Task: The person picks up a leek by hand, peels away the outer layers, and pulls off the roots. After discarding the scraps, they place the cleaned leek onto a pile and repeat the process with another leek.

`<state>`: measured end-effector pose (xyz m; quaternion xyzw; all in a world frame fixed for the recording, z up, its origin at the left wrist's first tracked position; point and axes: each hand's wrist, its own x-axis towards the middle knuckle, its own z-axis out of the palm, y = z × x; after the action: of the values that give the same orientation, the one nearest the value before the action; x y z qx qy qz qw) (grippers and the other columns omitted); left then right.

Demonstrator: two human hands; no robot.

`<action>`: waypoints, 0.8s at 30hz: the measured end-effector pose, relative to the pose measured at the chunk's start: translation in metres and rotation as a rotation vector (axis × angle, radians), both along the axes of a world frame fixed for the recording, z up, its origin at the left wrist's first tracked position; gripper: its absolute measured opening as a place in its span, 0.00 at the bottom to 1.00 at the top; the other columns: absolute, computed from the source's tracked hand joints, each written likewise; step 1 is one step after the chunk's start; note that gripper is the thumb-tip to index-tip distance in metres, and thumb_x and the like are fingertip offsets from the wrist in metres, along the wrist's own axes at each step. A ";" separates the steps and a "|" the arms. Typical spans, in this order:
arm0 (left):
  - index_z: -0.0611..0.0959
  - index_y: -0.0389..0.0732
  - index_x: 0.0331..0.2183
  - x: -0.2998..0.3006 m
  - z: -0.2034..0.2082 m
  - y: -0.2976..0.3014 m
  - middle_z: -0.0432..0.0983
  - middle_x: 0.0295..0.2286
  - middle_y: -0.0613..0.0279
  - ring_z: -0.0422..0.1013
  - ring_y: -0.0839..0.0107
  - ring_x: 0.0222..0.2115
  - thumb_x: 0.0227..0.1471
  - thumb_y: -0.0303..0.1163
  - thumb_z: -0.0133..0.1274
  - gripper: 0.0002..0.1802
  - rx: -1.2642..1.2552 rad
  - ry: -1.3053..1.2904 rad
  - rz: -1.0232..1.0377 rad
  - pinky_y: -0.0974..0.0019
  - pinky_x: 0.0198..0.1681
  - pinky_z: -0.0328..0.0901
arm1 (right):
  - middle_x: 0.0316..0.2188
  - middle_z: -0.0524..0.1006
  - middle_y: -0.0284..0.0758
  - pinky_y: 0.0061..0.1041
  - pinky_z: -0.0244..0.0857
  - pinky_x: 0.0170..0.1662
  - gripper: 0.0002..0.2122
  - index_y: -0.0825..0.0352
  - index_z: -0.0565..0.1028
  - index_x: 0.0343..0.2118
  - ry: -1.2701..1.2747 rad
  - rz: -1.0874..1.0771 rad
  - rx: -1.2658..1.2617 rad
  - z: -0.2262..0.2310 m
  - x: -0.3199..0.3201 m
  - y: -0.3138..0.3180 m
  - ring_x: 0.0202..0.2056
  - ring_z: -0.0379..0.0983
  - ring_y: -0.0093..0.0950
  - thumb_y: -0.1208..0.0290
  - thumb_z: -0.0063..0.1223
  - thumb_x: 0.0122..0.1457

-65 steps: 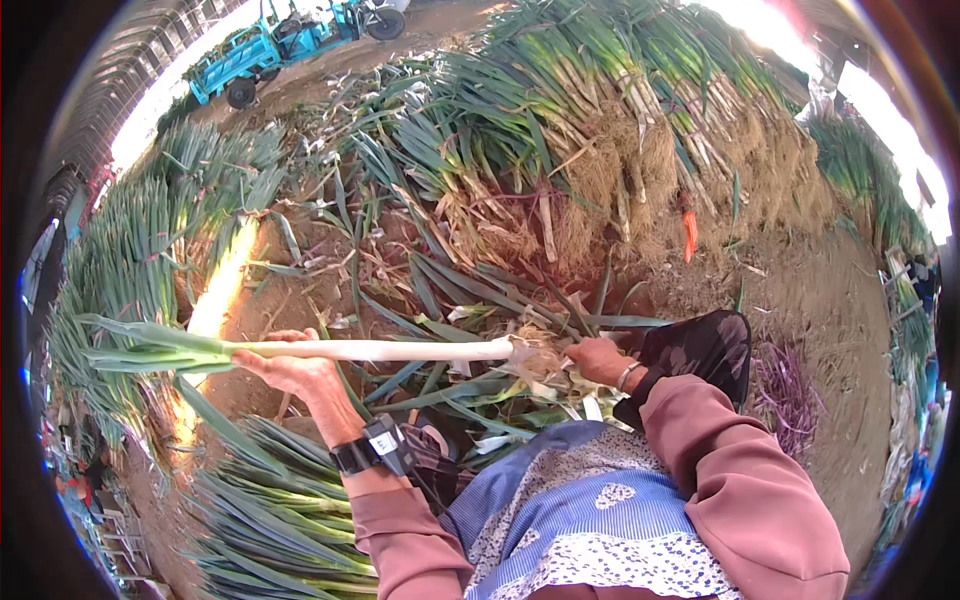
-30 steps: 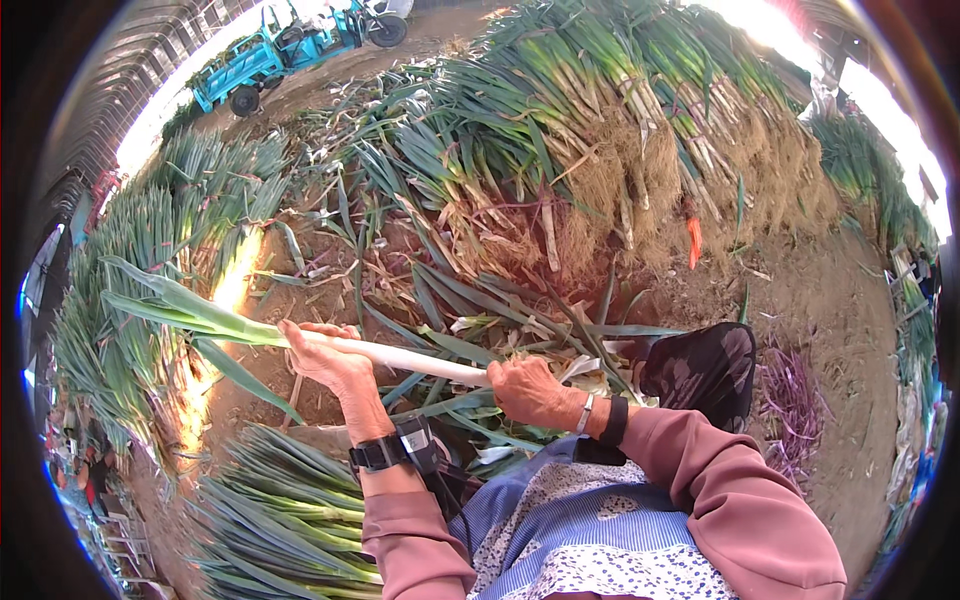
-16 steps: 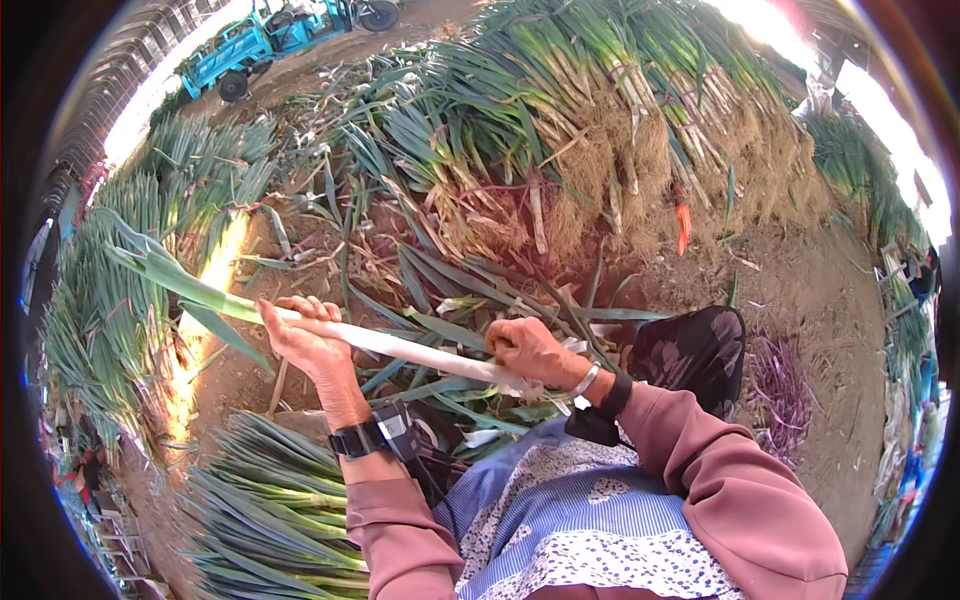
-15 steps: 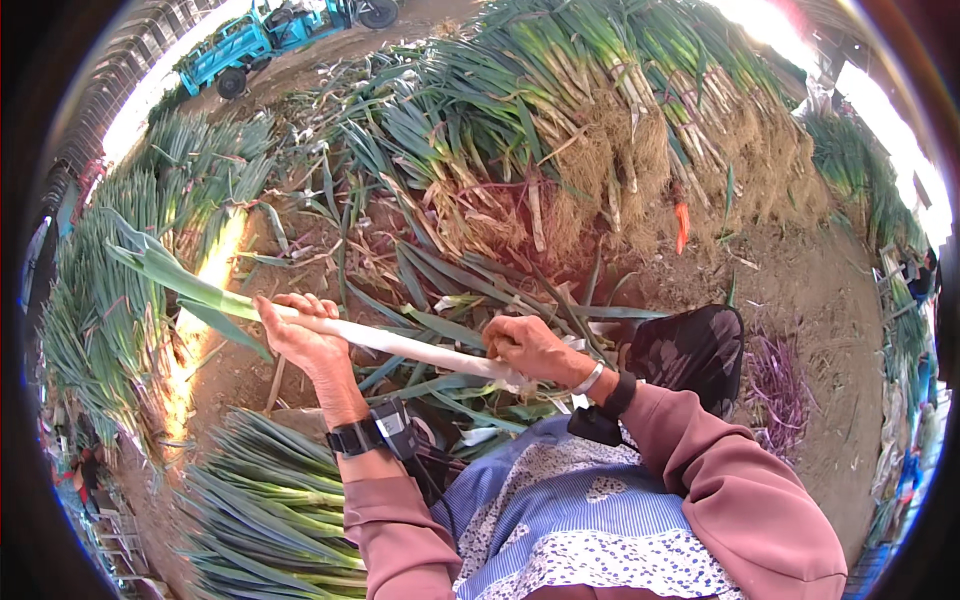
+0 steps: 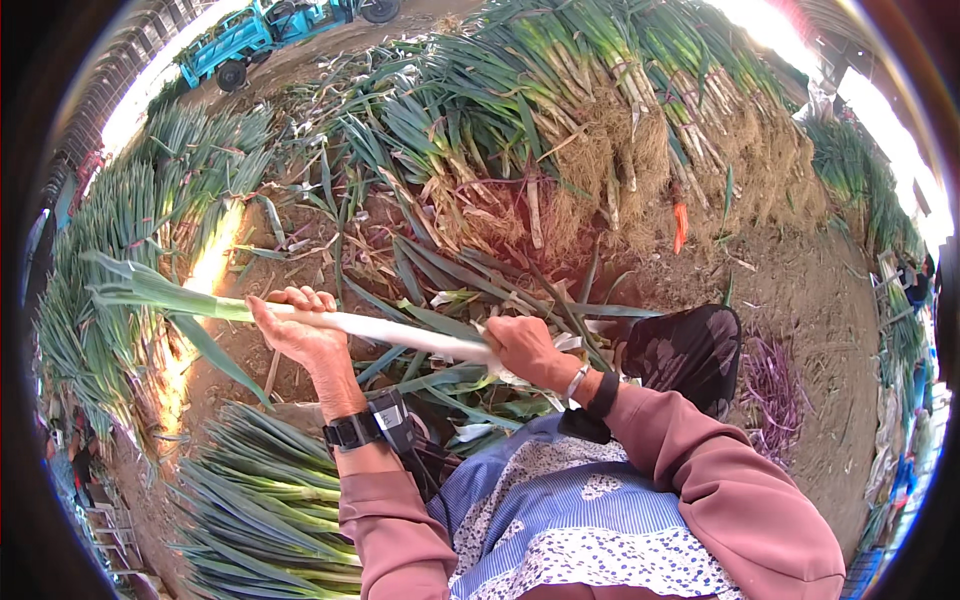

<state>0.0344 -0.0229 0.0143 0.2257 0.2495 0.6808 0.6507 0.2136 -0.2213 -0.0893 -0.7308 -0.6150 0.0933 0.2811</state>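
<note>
A long leek (image 5: 390, 331) with a white stalk and green leaves lies across my lap area, its leaves pointing left. My left hand (image 5: 297, 333) grips the stalk near where it turns green. At the root end, my right hand (image 5: 527, 349) is closed around the white stalk, with loose pale peelings around the fingers. A dark watch (image 5: 352, 431) sits on my left wrist, a bracelet on the right.
A big heap of unpeeled leeks with dry roots (image 5: 600, 120) fills the ground ahead. Cleaned leeks lie stacked at the lower left (image 5: 260, 510) and along the left (image 5: 110, 240). A blue cart (image 5: 245, 35) stands at the top. An orange-handled tool (image 5: 680, 225) sticks in the soil.
The leek has swung: its leaf end dropped from higher left to nearly level. My right hand slid along the stalk to the root end, and peelings gathered there.
</note>
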 end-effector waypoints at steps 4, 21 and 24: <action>0.70 0.46 0.22 -0.003 -0.002 -0.002 0.59 0.12 0.68 0.55 0.75 0.12 0.56 0.55 0.42 0.23 0.172 -0.086 -0.241 0.69 0.14 0.53 | 0.23 0.75 0.46 0.38 0.66 0.34 0.09 0.70 0.76 0.24 0.255 0.136 -0.351 -0.025 0.020 0.001 0.30 0.73 0.44 0.70 0.49 0.46; 0.65 0.44 0.22 -0.015 -0.032 0.045 0.57 0.13 0.66 0.57 0.71 0.14 0.54 0.54 0.46 0.23 -0.227 -0.008 -0.034 0.63 0.20 0.55 | 0.38 0.73 0.34 0.17 0.65 0.24 0.36 0.63 0.58 0.58 1.460 0.333 -0.310 0.043 0.025 -0.057 0.24 0.64 0.16 0.58 0.62 0.47; 0.65 0.43 0.26 0.001 -0.039 0.036 0.59 0.16 0.66 0.58 0.71 0.15 0.54 0.52 0.47 0.22 -0.260 0.092 0.030 0.62 0.21 0.58 | 0.31 0.72 0.31 0.15 0.60 0.22 0.22 0.66 0.65 0.51 1.551 0.289 -0.137 0.063 -0.003 -0.056 0.23 0.61 0.16 0.62 0.53 0.55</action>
<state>0.0358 0.0134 -0.0245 0.1666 0.3683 0.6413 0.6521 0.2109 -0.2774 -0.0260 -0.3858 -0.3256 0.6491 0.5691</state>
